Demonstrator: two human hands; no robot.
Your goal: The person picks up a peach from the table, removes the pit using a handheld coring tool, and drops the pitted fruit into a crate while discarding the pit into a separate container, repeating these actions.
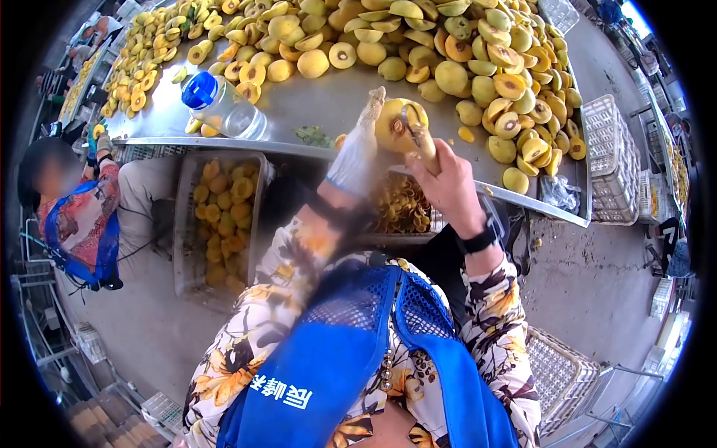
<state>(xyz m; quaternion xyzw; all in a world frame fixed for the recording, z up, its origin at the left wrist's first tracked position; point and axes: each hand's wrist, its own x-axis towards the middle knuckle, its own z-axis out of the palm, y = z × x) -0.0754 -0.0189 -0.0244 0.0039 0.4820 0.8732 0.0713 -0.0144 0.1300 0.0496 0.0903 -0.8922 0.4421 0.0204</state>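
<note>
My left hand (357, 155), in a whitish glove, is around the near left side of a yellow peach half (401, 125). In my bare right hand (448, 183) is the pale handle of a pitting tool (423, 142), its curved metal loop lying against the cut face of the fruit. Both hands are over the front edge of the metal table (299, 112). Below them sits a crate of peels and scraps (404, 203), partly hidden by my hands and arms.
Halved peaches (463, 45) are piled along the table's far side. A blue-capped bottle (224, 106) lies at the left. A crate of peaches (222, 216) stands left of me, beside a seated co-worker (78, 216). White crates (611, 160) are stacked at the right.
</note>
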